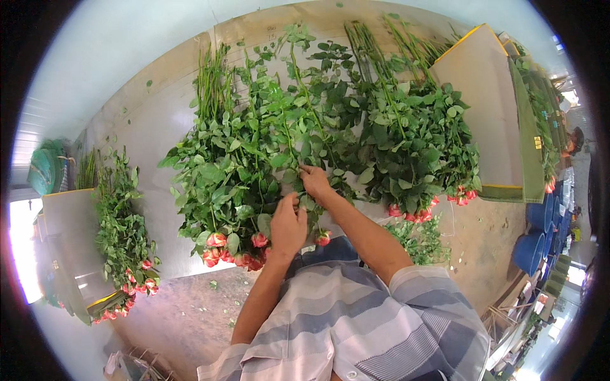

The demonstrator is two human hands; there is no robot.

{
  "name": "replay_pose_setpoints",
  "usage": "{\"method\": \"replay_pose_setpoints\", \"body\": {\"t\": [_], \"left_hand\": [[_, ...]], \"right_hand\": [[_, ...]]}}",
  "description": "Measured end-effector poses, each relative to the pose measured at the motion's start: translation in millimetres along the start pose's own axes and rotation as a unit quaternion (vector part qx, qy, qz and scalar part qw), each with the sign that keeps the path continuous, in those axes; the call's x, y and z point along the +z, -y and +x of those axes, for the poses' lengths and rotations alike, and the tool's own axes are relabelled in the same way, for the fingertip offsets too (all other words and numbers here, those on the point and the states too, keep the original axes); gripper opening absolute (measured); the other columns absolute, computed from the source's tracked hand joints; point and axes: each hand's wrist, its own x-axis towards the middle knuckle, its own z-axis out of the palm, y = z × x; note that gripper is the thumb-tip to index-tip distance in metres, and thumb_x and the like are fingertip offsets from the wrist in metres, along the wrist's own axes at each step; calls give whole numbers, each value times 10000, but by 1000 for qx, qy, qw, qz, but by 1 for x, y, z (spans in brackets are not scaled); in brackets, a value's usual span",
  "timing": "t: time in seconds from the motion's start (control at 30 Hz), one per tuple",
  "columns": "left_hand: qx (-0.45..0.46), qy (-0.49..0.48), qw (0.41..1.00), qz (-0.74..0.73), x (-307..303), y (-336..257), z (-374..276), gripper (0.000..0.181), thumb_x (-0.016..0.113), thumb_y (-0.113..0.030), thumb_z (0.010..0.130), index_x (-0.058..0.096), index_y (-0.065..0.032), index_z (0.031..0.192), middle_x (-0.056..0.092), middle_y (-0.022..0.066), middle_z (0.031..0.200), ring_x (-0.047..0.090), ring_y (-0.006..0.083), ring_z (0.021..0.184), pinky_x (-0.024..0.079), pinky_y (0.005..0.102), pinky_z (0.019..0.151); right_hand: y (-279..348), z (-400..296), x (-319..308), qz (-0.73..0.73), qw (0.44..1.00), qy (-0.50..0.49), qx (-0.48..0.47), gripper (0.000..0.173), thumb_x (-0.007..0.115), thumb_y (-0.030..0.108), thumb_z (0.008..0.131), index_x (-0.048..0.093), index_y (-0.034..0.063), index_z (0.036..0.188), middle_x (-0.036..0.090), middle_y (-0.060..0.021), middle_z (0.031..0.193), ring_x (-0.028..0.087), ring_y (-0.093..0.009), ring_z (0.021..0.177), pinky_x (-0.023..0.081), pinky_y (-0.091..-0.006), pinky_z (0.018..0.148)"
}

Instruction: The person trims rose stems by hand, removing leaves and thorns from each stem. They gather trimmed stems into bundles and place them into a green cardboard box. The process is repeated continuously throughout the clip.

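Observation:
Roses with red-and-cream heads [217, 239] and long leafy stems lie on a metal table [157, 190], heads towards me. My right hand [314, 182] has its thumb and forefinger closed at a leafy rose stem [288, 131] in the middle. Closer to my body, my left hand [289, 224] is among the leaves beside the left-hand pile; its fingers are bent, and leaves partly hide what they touch. A single rose head [322, 237] hangs by the table's edge, just right of my left hand. Another pile of roses [405, 143] lies to the right.
Upright grey panels with yellow edges stand at the right [481, 109] and left [71, 238], the left one beside more roses [121, 224]. Cut greenery [419, 240] lies below the table's right side. Blue buckets [529, 252] and a person [575, 140] are at far right.

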Motion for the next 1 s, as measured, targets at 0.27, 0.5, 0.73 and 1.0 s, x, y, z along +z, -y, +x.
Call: {"method": "replay_pose_setpoints", "body": {"t": [0.27, 0.5, 0.73, 1.0], "left_hand": [[-105, 45, 991, -73, 47, 18, 4, 304, 534, -161, 869, 539, 37, 1099, 606, 251, 990, 563, 428, 947, 436, 417, 829], [-151, -79, 931, -324, -60, -27, -49, 278, 516, -75, 916, 556, 1, 1180, 620, 51, 1087, 568, 148, 946, 447, 299, 847], [-151, -261, 946, -123, -226, 55, -96, 262, 484, -119, 936, 561, 14, 1148, 625, 48, 912, 549, 121, 829, 458, 275, 737], [-113, -340, 882, 306, -340, 196, -73, 356, 536, -155, 916, 538, 24, 1224, 597, 184, 1181, 563, 319, 1090, 436, 372, 944]], "right_hand": [[20, -22, -17, 71, 990, 63, -101, 423, 461, 282, 976, 469, 108, 1361, 567, -166, 1219, 557, -257, 1060, 433, -404, 873], [122, 21, -11, -152, 917, -94, -356, 427, 449, 248, 937, 462, 41, 1310, 618, -218, 1027, 601, -350, 931, 458, -440, 843], [125, 126, 20, -482, 817, -80, -306, 455, 476, 163, 915, 431, -14, 1332, 314, -178, 1457, 276, -322, 1356, 228, -411, 1122], [-17, -37, -1, -471, 752, -92, -453, 279, 517, 101, 852, 577, -26, 1093, 581, -206, 1121, 508, -372, 1122, 420, -463, 948]]}}
